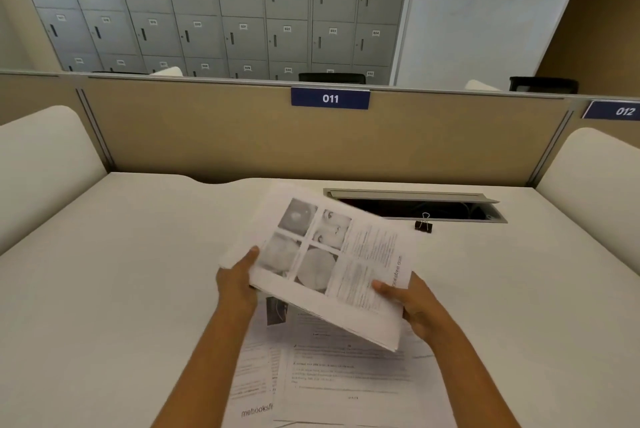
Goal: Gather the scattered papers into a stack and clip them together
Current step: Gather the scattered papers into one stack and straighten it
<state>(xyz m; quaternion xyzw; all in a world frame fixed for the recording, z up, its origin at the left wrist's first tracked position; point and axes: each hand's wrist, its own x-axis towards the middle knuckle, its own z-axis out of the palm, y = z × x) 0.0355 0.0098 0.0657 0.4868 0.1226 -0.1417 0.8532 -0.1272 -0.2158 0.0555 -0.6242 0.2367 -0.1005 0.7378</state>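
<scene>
Here we hold a thin stack of white printed sheets point(332, 261) with both hands, lifted off the pale off-white desk surface point(121, 271) in the middle of the frame and tilted so that its far corner points toward the upper centre. The top sheet shows four grey photographs in a grid on its left half and blurred columns of text on its right half. Our left hand point(237, 280) grips the stack's left edge, thumb on top and fingers underneath. Our right hand point(414, 303) grips the lower right edge the same way, thumb pressed on the printed text.

Below the lifted stack, in the lower centre of the frame, more loose white printed pages point(332, 379) lie flat on the desk, overlapping one another between our forearms. Their text is too blurred to read, apart from a fragment of large lettering at the bottom edge.

To the upper right of the stack, a small black binder clip with silver wire handles point(424, 223) rests on the desk, just beside the front edge of an open grey metal cable hatch point(415, 205). Behind the desk, a tan fabric partition point(207, 133) carries a dark blue label reading 011 point(330, 98).
</scene>
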